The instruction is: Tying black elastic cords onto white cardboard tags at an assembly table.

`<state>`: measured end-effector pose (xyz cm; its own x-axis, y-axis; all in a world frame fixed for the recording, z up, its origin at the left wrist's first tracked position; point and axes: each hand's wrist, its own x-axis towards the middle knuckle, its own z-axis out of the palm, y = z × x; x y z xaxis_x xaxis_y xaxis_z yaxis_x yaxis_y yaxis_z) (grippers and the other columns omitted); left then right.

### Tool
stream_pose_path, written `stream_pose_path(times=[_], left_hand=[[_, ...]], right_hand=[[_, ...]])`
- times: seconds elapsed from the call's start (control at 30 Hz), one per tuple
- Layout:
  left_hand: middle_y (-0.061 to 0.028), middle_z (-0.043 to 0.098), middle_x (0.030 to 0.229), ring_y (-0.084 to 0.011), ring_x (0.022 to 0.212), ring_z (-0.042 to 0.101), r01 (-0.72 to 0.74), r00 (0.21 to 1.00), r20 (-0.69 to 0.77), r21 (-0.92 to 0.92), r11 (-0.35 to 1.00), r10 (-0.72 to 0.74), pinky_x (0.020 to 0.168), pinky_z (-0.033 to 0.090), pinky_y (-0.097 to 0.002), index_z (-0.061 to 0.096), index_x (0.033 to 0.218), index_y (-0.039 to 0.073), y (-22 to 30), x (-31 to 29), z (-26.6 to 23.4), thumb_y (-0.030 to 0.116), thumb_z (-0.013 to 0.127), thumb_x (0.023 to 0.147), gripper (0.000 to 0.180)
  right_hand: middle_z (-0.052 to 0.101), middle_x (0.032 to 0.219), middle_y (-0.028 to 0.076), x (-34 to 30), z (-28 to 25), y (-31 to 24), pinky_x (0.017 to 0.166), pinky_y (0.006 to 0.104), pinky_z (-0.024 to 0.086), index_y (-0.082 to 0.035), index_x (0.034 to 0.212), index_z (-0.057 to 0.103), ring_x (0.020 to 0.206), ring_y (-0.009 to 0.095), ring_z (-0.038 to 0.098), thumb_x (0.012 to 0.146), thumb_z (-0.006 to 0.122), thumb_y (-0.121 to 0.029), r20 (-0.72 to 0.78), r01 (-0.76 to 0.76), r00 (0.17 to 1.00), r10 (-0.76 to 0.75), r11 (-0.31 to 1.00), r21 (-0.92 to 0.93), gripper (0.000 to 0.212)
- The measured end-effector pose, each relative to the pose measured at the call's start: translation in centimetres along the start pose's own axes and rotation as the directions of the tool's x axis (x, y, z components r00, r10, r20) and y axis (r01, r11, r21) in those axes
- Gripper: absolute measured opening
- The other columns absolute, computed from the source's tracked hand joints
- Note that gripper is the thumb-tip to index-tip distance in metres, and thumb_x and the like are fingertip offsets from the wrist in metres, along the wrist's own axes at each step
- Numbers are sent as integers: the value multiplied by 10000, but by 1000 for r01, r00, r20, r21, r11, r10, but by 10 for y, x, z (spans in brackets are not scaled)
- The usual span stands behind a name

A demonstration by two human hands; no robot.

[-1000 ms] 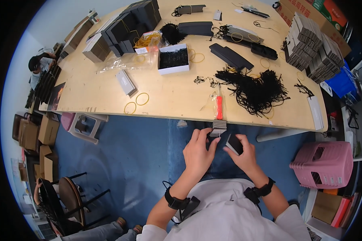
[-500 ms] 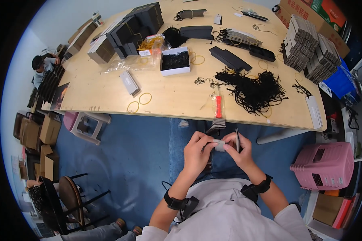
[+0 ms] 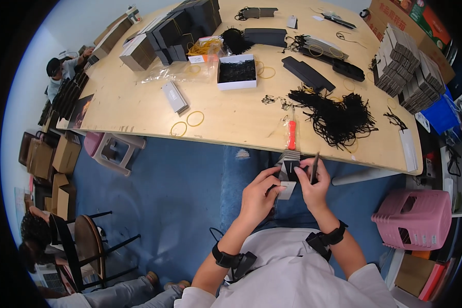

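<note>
My left hand is closed on a light grey card, pinched at its edge just beyond the table's near edge. My right hand holds a thin dark card upright in its fingers. Its thumb reaches toward a black-faced card between the hands; whether it grips this one too is unclear. Directly behind stands a small stack of grey cards at the table edge. A red-handled hook tool lies on the table beyond it, pointing away from me.
On the table lie a pile of black cords, a white box of small black pieces, rubber bands and stacked grey cards. A pink stool stands at right. Two other people are on the left.
My hands have moved slightly apart, and the grey card in my left hand has come lower. A black-faced card now shows between them. The whole view has shifted a little.
</note>
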<state>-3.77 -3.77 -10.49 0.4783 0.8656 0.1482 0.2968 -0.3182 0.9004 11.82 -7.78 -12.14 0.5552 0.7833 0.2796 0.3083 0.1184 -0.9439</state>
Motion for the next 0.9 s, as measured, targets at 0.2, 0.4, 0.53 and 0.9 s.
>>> stream_pose_path(times=[0.2,0.4,0.53,0.9], left_hand=[[-67,668,1054,-199,699,625,-35,999,-35,57,998,37,607,489,-270,602,836,29,-9,-7,-2,58,705,788,118],[-23,649,835,-63,614,549,283,956,113,-95,955,-272,555,439,-212,596,852,35,-15,-9,-5,34,676,836,81],[-27,605,725,-54,598,512,235,971,40,-344,909,-236,543,426,-227,586,882,18,-29,-14,-5,49,663,849,89],[14,587,786,-14,659,485,305,952,71,-250,919,-297,585,402,-174,590,937,-4,-41,-20,-17,16,618,885,62]], right_hand=[[602,803,71,4,-7,-3,664,258,443,5,844,581,705,158,565,764,662,33,3,112,994,-112,993,-37,118],[553,753,4,5,-8,0,563,205,333,-13,850,592,591,61,402,781,655,27,22,90,996,-91,995,35,102],[526,717,-22,3,-6,1,565,200,328,-23,871,598,606,48,403,810,640,12,56,-36,998,29,991,127,82],[555,769,-2,4,-8,4,600,211,380,-8,912,605,647,69,458,825,630,3,66,31,997,-34,999,44,91]])
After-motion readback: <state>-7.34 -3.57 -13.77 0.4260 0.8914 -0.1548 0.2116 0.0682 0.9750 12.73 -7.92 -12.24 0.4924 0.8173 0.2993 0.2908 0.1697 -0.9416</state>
